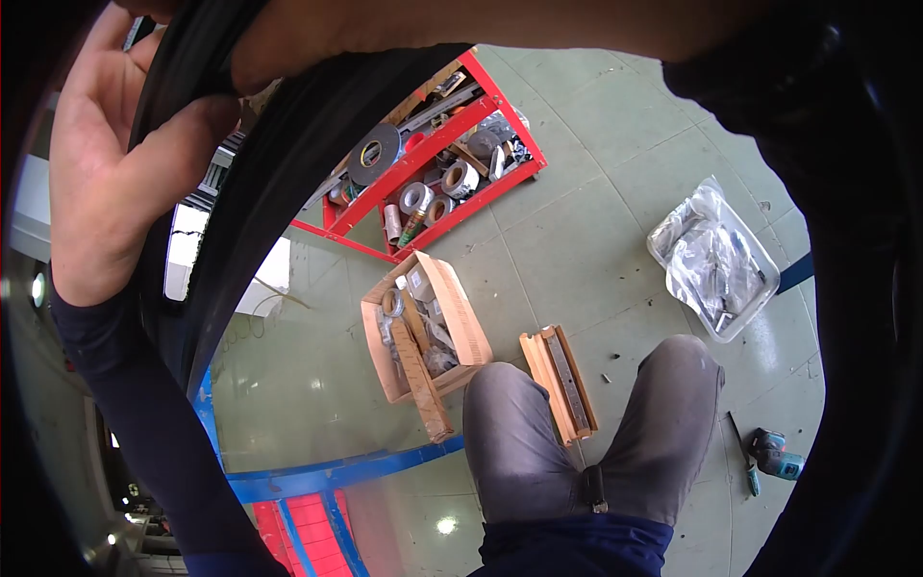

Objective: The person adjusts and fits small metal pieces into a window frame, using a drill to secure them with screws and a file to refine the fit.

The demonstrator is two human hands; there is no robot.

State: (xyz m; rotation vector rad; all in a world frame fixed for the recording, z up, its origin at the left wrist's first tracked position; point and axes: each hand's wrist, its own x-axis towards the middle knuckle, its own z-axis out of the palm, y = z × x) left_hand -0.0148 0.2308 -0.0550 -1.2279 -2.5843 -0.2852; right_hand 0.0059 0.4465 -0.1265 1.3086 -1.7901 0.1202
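Observation:
My left hand (106, 168) is raised close to the camera at the upper left, fingers and thumb closed on the edge of a wide black rubber band (279, 163). The band curves down from the top toward the lower left. My right hand (317, 34) reaches across the top of the view, its fingers curled over the same band just right of the left thumb. Another dark part of the band or a sleeve (856, 240) fills the right edge. Which it is cannot be told.
Far below on the green floor are a red rack (500, 101) with tape rolls, an open cardboard box (466, 327), a small wooden tray (560, 380), a clear plastic bin (716, 260), a cordless drill (774, 460) and a blue frame (317, 471). My grey trouser legs (596, 433) show below.

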